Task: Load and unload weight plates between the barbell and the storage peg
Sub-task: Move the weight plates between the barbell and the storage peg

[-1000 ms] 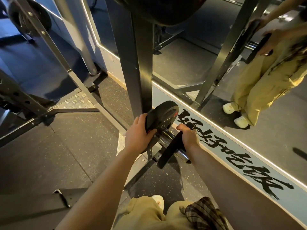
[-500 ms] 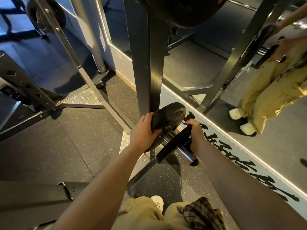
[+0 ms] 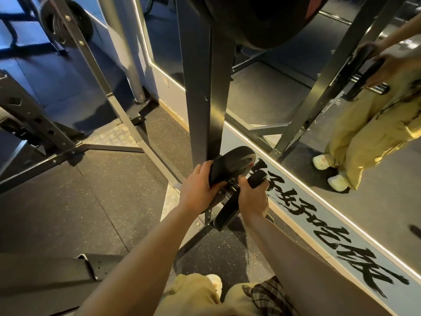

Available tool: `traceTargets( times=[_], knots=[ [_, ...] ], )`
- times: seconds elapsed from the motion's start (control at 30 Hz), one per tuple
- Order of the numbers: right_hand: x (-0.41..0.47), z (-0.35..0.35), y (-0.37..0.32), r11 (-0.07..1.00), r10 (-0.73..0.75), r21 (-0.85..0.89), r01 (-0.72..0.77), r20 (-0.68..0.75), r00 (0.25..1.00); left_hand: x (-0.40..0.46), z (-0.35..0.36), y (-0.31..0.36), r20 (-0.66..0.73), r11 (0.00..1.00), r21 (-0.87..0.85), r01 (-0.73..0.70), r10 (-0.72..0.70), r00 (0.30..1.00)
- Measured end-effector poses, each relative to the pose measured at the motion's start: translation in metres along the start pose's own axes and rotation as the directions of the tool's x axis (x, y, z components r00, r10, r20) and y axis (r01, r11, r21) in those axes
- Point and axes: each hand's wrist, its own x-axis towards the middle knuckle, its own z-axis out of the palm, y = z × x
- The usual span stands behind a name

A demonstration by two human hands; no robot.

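Weight plates sit low against the rack upright, close to the mirror wall. Our left hand grips the inner plate; our right hand grips the outer plate on the storage peg.

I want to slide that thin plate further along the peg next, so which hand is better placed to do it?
The right hand. It already grips the thin plate by its rim, out on the storage peg. The left hand is occupied, holding the thicker plate closer to the rack upright.
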Motion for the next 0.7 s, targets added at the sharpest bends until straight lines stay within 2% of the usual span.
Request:
traceTargets(
  times=[0.13,0.23,0.33,0.47,0.53,0.6,0.7],
  knots=[
    [0.018,0.004,-0.009,0.981,0.170,0.092,-0.173,0.042,0.985,0.001,-0.002,-0.003,0.008,0.998,-0.007,-0.067,0.067,0.998],
    [0.031,0.008,-0.018,0.919,0.290,0.248,-0.308,0.107,0.951,0.000,-0.002,-0.004,0.009,0.997,-0.014,-0.071,0.072,0.997],
    [0.037,0.004,-0.029,0.855,0.322,0.356,-0.376,0.203,0.925,0.001,-0.003,-0.003,0.013,0.998,-0.019,-0.058,0.059,0.998],
    [0.037,-0.002,-0.033,0.832,0.326,0.367,-0.415,0.282,0.902,-0.003,-0.003,-0.003,0.044,0.997,-0.063,-0.049,0.052,0.998],
    [0.036,0.001,-0.025,0.861,0.295,0.333,-0.385,0.289,0.911,-0.003,-0.003,-0.002,0.047,0.997,-0.075,-0.033,0.037,0.998],
    [0.031,0.003,-0.015,0.932,0.206,0.236,-0.275,0.277,0.938,-0.003,-0.003,-0.001,0.041,0.996,-0.089,-0.016,0.020,0.999],
    [0.008,0.008,-0.007,0.998,-0.055,0.028,0.051,0.152,0.987,0.000,-0.004,0.002,0.043,0.996,-0.088,-0.020,0.024,0.999]
  ],
)
